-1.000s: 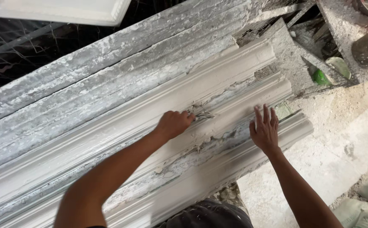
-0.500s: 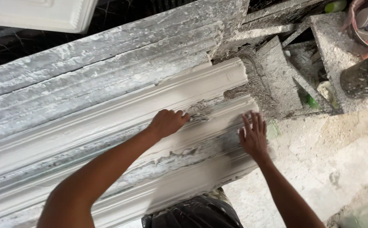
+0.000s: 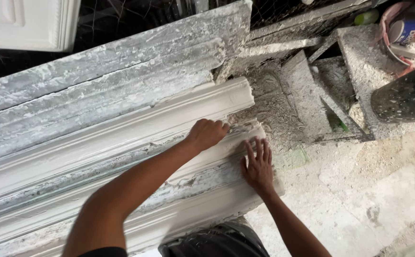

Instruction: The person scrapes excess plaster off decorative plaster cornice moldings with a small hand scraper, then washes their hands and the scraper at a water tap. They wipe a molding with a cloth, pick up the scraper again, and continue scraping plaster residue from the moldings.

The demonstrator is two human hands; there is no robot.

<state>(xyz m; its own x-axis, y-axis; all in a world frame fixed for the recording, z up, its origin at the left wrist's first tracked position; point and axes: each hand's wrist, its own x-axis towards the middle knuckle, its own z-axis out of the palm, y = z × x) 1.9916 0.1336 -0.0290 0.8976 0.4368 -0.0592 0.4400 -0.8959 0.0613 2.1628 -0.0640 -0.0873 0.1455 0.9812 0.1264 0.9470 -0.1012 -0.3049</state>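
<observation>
Both hands have slid toward the white moulding [image 3: 121, 138] end: left hand [image 3: 207, 134] curled, right hand [image 3: 259, 164] fingers spread.

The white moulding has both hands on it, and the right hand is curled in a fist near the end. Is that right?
Not quite. In the head view both hands do rest on the white plaster moulding, but the right hand lies flat with fingers spread. The curled one is the left hand.

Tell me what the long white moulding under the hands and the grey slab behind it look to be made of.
White moulding: probably cast plaster, matte and chalky, with crumbling flakes along its grooves. Grey slab: seemingly a mould or board crusted with dried plaster; its base material is hidden under the rough, patchy coat.
</observation>
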